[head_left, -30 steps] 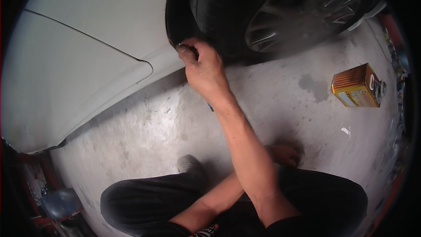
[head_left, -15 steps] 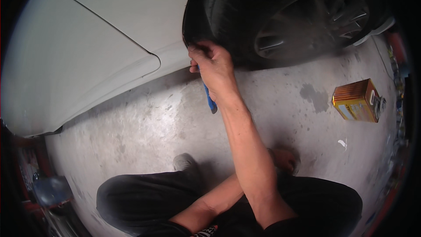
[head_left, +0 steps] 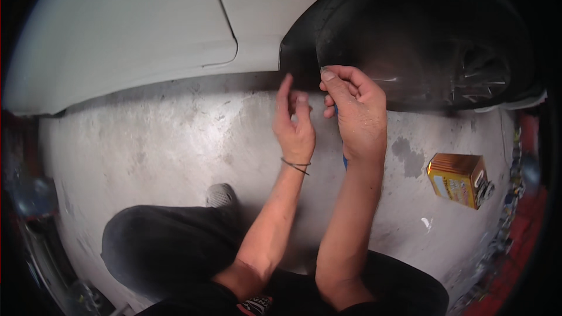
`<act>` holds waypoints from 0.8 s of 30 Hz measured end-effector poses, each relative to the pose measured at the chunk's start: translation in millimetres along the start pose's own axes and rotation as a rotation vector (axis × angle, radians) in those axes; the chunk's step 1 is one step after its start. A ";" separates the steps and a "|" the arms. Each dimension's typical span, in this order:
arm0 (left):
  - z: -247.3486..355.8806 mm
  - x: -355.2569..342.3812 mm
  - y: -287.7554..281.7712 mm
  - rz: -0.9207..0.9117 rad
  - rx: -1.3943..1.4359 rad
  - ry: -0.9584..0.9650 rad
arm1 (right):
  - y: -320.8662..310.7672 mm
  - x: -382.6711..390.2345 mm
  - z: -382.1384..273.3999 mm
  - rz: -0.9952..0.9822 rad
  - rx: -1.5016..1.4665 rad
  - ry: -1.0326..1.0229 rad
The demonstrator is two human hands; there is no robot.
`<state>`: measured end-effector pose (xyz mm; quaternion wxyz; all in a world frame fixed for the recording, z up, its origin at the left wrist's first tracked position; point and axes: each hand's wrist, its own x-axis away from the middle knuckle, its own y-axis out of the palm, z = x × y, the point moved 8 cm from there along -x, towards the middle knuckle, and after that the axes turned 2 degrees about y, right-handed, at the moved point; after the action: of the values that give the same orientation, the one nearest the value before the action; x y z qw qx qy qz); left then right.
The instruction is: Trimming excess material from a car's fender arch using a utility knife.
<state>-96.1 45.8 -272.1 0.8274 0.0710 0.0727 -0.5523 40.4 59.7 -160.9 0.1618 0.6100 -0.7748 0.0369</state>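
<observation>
My right hand (head_left: 364,112) is closed in front of the car's wheel arch, thumb and forefinger pinched at a small pale bit. A thin line runs up from the pinch against the dark arch; I cannot make out what it is. Inside the same hand sits a blue-handled tool (head_left: 345,161), mostly hidden by palm and wrist. To its left, my left hand (head_left: 294,131) is raised with fingers apart and nothing in them. It is close below the lower corner of the white car body (head_left: 257,50), where the panel meets the arch.
Beyond my right hand is the dark tyre with its spoked wheel (head_left: 483,73). A gold rectangular metal can (head_left: 459,178) stands on the stained concrete floor (head_left: 175,140) at right. Various items line the far right edge. My bent legs (head_left: 167,246) are below.
My left hand has come up from low behind my right forearm to beside the right hand. My right hand has moved rightward off the arch edge. The view has shifted too.
</observation>
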 end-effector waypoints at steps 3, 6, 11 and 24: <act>20.3 -23.9 9.0 -0.029 -0.126 0.140 | 11.3 0.9 2.1 -0.050 -0.029 -0.018; 21.3 -29.8 27.0 -0.114 -0.216 0.239 | 16.7 0.8 1.5 -0.083 0.005 -0.034; 15.3 -37.0 41.1 -0.205 -0.223 0.128 | 10.4 2.5 0.0 -0.066 -0.018 -0.033; 18.1 -43.5 42.9 -0.168 -0.067 0.159 | 17.0 -8.2 9.2 -0.049 -0.035 -0.033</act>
<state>-72.2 97.8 -244.1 0.7716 0.0808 0.1622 -0.6098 24.0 69.4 -169.6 0.1606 0.6263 -0.7628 0.0095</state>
